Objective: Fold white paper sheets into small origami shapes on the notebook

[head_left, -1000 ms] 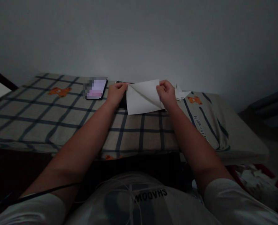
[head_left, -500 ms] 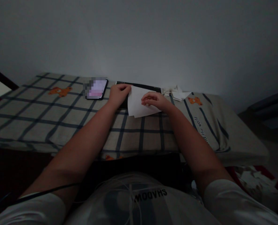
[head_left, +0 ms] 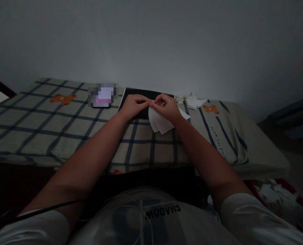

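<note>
My left hand (head_left: pixel 135 106) pinches the top edge of some white paper (head_left: pixel 159 121), thumb and forefinger closed together. Close against it, my right hand (head_left: pixel 168 106) also pinches the paper, so the fingertips of both hands meet at the same spot. The paper hangs down below the fingers in overlapping sheets, and part of it shows to the right behind my right wrist. Beneath the hands lies a flat black item (head_left: pixel 143 93) with a row of small white marks along its far edge; the hands cover much of it.
A phone (head_left: pixel 104 97) with a lit, partly blurred screen lies to the left. Torn white paper scraps (head_left: pixel 192 101) are heaped on the right. Checked cloth (head_left: pixel 72 119) covers the table against the wall. A red container (head_left: pixel 281 194) of paper pieces stands low at the right.
My right hand has moved up and left from over the paper to meet my left hand and now pinches it. The paper has shifted right, with its sheets fanned more.
</note>
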Motion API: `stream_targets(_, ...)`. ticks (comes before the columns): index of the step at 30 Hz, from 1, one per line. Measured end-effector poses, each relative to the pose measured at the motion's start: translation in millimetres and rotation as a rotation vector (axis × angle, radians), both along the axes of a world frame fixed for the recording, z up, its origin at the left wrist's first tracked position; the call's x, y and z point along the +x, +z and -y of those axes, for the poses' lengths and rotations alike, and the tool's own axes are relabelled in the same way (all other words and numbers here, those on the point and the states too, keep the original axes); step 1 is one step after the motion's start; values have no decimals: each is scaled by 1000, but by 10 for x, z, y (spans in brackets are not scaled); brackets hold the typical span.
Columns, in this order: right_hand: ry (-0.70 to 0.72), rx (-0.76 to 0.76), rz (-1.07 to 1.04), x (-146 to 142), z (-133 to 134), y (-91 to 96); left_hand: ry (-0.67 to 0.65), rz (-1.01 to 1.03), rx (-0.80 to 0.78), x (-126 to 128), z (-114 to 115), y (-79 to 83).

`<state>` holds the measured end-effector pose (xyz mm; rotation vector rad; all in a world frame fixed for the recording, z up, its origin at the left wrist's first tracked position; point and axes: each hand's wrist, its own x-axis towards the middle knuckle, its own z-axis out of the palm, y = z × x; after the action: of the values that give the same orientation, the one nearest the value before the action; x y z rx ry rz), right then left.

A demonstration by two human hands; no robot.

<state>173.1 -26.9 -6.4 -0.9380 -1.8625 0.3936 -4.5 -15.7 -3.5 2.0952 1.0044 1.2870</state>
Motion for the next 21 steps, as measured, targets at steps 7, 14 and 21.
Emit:
stream_targets(7,39,12,26,9,39,16,-38,-29,7,-16,8,17)
stream_targets(14,5,-11,64,17,53,49,-7,-38,-7,-15,19,29)
stream_targets(21,8,-51,28,29,-11,-2,-8,-23,-14,-21,24,28)
